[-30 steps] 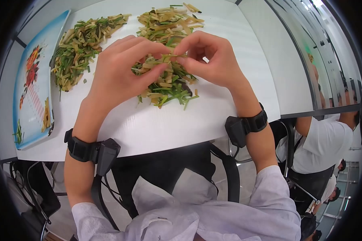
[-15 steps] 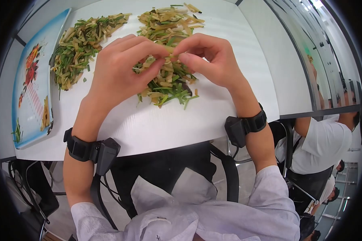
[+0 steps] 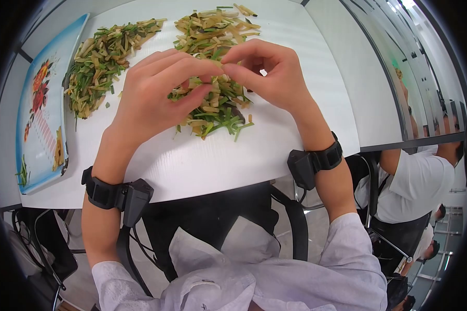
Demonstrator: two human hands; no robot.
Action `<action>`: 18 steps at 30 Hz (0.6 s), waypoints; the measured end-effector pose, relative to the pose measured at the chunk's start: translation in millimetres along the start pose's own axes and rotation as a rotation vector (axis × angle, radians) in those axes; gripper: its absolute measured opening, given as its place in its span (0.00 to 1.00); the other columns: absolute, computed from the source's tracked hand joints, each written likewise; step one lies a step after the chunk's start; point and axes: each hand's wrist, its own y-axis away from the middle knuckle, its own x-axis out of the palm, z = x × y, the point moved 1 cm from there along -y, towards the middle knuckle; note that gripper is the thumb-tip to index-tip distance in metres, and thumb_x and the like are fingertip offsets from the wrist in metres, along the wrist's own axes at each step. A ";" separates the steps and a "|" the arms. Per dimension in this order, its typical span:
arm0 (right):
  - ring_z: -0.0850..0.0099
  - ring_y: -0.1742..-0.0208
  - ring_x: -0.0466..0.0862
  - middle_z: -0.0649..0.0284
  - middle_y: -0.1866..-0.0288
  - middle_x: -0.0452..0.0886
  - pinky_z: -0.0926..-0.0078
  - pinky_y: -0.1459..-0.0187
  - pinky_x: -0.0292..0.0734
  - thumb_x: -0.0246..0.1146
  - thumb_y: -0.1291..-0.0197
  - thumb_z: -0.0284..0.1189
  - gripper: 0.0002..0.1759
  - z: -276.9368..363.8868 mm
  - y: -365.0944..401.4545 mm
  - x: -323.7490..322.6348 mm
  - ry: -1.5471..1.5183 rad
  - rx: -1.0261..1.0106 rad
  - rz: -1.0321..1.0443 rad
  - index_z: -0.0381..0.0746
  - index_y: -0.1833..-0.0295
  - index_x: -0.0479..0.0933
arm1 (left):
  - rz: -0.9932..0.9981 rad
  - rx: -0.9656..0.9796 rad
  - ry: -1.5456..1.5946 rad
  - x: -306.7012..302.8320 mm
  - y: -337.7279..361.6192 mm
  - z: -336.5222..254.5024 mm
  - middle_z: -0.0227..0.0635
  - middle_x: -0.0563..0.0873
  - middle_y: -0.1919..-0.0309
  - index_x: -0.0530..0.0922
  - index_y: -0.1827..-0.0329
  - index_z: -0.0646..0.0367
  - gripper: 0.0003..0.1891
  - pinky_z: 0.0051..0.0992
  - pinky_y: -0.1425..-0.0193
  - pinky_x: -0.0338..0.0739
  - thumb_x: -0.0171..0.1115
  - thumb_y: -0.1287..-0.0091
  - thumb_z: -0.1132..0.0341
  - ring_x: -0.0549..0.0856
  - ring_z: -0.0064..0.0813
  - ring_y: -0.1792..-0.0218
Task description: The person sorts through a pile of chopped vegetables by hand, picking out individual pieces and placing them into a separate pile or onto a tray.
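Over the middle pile of chopped vegetable strips (image 3: pixel 218 109), green and pale yellow, both my hands meet at the fingertips. My left hand (image 3: pixel 163 85) is closed in a loose pinch, its index fingertip touching a small yellowish vegetable strip (image 3: pixel 221 66). Thumb and index finger of my right hand (image 3: pixel 267 72) pinch at the same strip from the other side. Most of that strip is hidden by the fingers. Farther left on the white table (image 3: pixel 192 176) lies a second pile of similar cut pieces (image 3: pixel 98 67).
A blue-edged white tray (image 3: pixel 80 39) with a flower print stands at the left, holding a few green bits and a yellowish piece. Black devices are strapped to both wrists. A partition (image 3: pixel 358 78) borders the table's right side. Beyond it sits a person in a white shirt (image 3: pixel 417 181).
My fingertips have shifted slightly, and less of the strip shows between them than before. The piles appear a little farther left in view, while the tray stays put.
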 end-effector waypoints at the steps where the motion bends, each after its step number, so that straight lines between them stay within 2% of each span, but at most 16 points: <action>1: 0.87 0.74 0.76 0.71 0.68 0.86 0.87 0.72 0.70 0.71 0.41 0.29 0.07 2.0 0.0 0.0 0.014 0.002 0.011 0.39 0.58 0.86 | 0.000 0.011 0.008 0.1 0.0 0.4 0.29 0.87 0.68 0.85 0.59 0.56 0.17 0.25 0.69 0.73 0.74 0.51 0.81 0.80 0.25 0.73; 6: 0.87 0.74 0.76 0.72 0.68 0.86 0.86 0.72 0.69 0.71 0.41 0.28 0.07 4.0 0.9 1.7 0.050 -0.001 0.056 0.40 0.58 0.87 | 0.011 0.053 -0.006 -1.5 -1.6 -0.7 0.28 0.87 0.69 0.85 0.59 0.55 0.17 0.24 0.69 0.73 0.75 0.52 0.79 0.80 0.24 0.73; 8: 0.89 0.74 0.76 0.73 0.70 0.84 0.88 0.72 0.67 0.70 0.40 0.22 0.07 5.1 1.2 2.1 0.076 -0.034 0.081 0.39 0.55 0.86 | 0.008 0.063 -0.040 -2.2 -1.7 0.1 0.28 0.87 0.68 0.85 0.60 0.54 0.17 0.24 0.69 0.72 0.76 0.52 0.78 0.80 0.23 0.73; 12: 0.89 0.74 0.76 0.72 0.69 0.85 0.88 0.72 0.68 0.69 0.40 0.22 0.08 5.7 1.2 2.7 0.061 -0.052 0.084 0.39 0.54 0.87 | -0.016 0.031 -0.044 -1.2 0.2 1.3 0.27 0.87 0.68 0.85 0.60 0.54 0.16 0.23 0.69 0.72 0.77 0.52 0.78 0.80 0.23 0.73; 15: 0.88 0.73 0.77 0.71 0.69 0.85 0.88 0.71 0.69 0.70 0.40 0.23 0.09 6.9 1.5 2.9 0.054 -0.065 0.102 0.39 0.53 0.86 | -0.036 0.011 -0.087 -2.0 -1.2 0.0 0.25 0.87 0.69 0.85 0.61 0.50 0.14 0.23 0.71 0.74 0.78 0.51 0.71 0.82 0.24 0.76; 18: 0.87 0.73 0.78 0.71 0.69 0.86 0.87 0.71 0.70 0.71 0.40 0.26 0.09 6.3 2.1 3.7 0.040 -0.039 0.099 0.40 0.54 0.87 | -0.042 0.021 -0.080 -0.8 -0.3 0.6 0.24 0.87 0.69 0.85 0.65 0.50 0.12 0.23 0.71 0.74 0.79 0.52 0.70 0.81 0.22 0.77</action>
